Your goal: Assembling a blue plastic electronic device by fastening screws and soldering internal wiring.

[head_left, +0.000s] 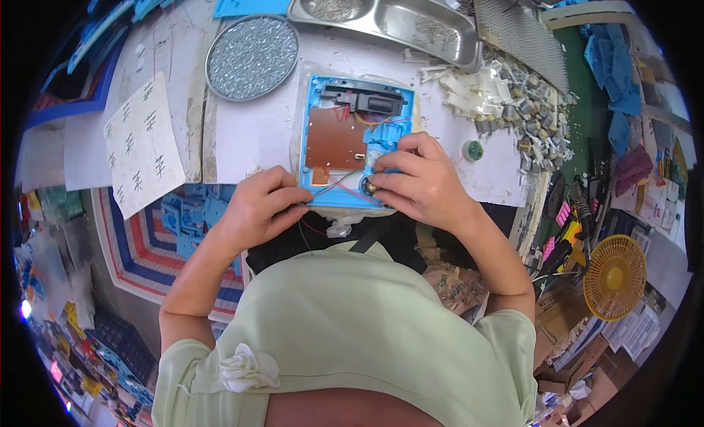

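White work surface (242, 137), curled hands (427, 179) palm-down at blue casing (380, 136)

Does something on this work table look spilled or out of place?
Possibly the heap of small white and metal parts, right of the blue casing: it lies loose outside the metal tray, with pieces scattered at its edge.

White paper sheet (145, 150), left on the bench: large dark characters in three slanted rows of three, apparently one character repeated. Printed sheet (632, 330) beneath the yellow fan (614, 278), right side: fine lines of print, too small to read. Crumpled brown wrapping (453, 286) beside the lap: greenish printed marks, illegible at this size.
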A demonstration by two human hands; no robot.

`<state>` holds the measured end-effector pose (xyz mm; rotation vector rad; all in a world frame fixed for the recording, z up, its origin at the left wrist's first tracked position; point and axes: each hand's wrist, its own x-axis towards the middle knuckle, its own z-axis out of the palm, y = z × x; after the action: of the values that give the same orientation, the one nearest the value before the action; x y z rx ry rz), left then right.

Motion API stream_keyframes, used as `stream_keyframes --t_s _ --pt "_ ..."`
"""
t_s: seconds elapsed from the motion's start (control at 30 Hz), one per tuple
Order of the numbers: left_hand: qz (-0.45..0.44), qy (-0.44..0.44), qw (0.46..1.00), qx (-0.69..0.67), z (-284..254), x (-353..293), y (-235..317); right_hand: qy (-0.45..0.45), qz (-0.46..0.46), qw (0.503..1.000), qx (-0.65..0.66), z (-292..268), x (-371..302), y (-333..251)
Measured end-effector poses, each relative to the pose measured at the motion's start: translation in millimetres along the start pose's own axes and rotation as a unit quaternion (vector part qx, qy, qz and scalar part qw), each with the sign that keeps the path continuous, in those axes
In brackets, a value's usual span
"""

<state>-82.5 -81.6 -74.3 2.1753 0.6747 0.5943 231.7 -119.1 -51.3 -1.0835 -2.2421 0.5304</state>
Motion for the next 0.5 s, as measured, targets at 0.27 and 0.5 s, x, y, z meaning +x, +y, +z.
stream_keyframes --t_s 0.27,0.5 --pt "-0.021 -0.045 0.999 0.012 -10.2 10.6 11.3 0.079 0.219 0.912 -0.339 -42.8 0.2 69.9" --pt "-0.003 0.007 0.999 0.040 -63.2 138.1 9.7 0.161 0.209 0.927 -0.268 -57.6 -7.1 76.1"
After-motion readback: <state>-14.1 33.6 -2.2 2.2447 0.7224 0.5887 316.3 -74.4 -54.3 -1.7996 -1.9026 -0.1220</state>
